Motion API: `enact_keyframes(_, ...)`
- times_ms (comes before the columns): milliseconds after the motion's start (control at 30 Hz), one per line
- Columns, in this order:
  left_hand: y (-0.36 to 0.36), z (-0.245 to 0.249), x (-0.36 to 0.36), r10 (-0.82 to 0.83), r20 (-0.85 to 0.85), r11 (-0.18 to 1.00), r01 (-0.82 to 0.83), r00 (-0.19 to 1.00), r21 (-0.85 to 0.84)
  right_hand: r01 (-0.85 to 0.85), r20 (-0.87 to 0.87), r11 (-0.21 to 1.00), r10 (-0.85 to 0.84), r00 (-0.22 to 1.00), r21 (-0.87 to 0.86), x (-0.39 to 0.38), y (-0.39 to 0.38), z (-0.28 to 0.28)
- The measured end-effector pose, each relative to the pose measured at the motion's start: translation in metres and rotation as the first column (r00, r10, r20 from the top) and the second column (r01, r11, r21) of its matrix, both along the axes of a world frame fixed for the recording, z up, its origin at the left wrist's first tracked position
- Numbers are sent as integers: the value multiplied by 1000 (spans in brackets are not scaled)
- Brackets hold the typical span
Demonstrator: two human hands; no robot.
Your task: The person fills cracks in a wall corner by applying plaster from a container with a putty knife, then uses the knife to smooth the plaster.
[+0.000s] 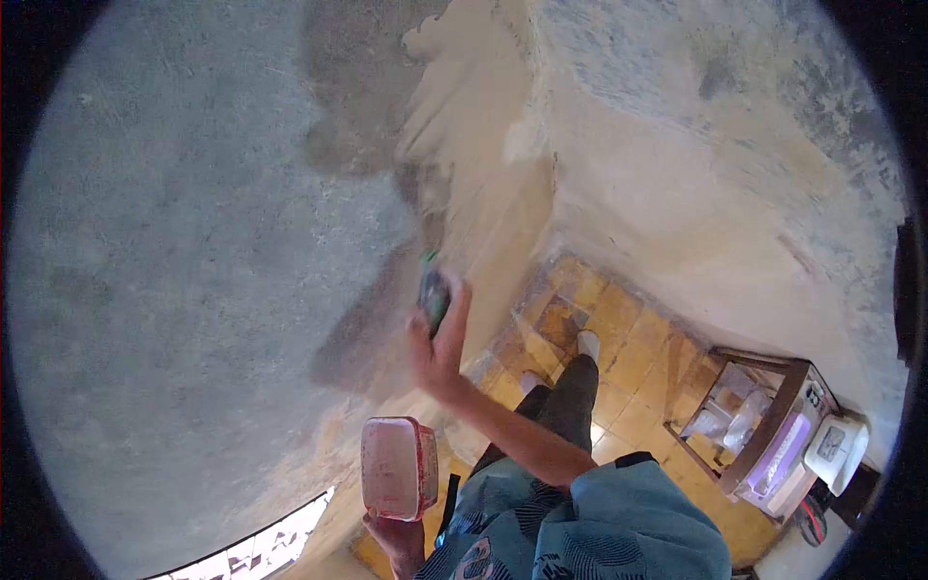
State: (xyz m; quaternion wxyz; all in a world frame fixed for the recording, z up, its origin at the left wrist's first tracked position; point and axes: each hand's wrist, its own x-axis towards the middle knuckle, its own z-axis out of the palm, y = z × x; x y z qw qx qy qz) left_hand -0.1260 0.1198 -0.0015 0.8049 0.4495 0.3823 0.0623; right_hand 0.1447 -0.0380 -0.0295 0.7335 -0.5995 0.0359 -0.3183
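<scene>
My left hand (396, 539) grips a white plastic tub (394, 469) with a red, smeared rim from below, tilted so its pale inside faces up. Raised toward the wall (213, 222), my right hand (443, 324) is wrapped round a dark-handled tool (432, 298) with a green end. Motion blurs the tool, and I cannot tell its exact kind. Around it the wall is coated in streaky beige plaster (474, 106) near the corner, with a dark damp patch (372, 314) beside and below the hand.
A second wall (657, 184) meets the first at a corner. On the yellow tiled floor (628, 362), to the right, stands a wooden-framed shelf unit (773, 430) holding plastic containers, with a white scale-like device (836, 449) beside it. A bright patterned opening (256, 551) shows at lower left.
</scene>
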Motion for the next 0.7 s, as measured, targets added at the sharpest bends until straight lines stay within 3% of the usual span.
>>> enact_keyframes(67,9,-8,-10,-71,-56,983,80,996,167,139,8,990,-138,990,-14,29,-13,-7)
enact_keyframes(133,5,0,-11,-177,-158,892,226,971,390,174,-28,984,-174,984,22,55,-31,-7)
enact_keyframes(200,1,4,-7,-189,-133,909,225,973,352,174,-26,982,-173,985,67,70,-43,-3)
enact_keyframes(233,1,2,-6,-131,-48,974,138,990,180,156,-7,984,-156,988,91,75,-49,2)
enact_keyframes(300,-2,3,-4,-91,-26,990,93,996,106,115,-1,987,-116,993,110,73,-53,11)
enact_keyframes(433,-3,4,-9,-176,-162,903,225,971,367,28,-84,991,-17,996,129,56,-42,17)
enact_keyframes(500,3,-2,-11,-160,-90,948,179,983,262,-27,-111,988,44,993,153,38,-31,19)
enact_keyframes(567,6,-7,-11,-57,60,998,59,997,-31,-91,-109,981,111,988,171,17,-23,26)
enact_keyframes(633,6,-6,-14,-142,-28,973,144,990,178,-118,-127,977,141,982,176,-6,-5,24)
enact_keyframes(700,3,-4,-14,-136,-29,974,139,990,180,-173,-115,965,198,973,199,-29,3,27)
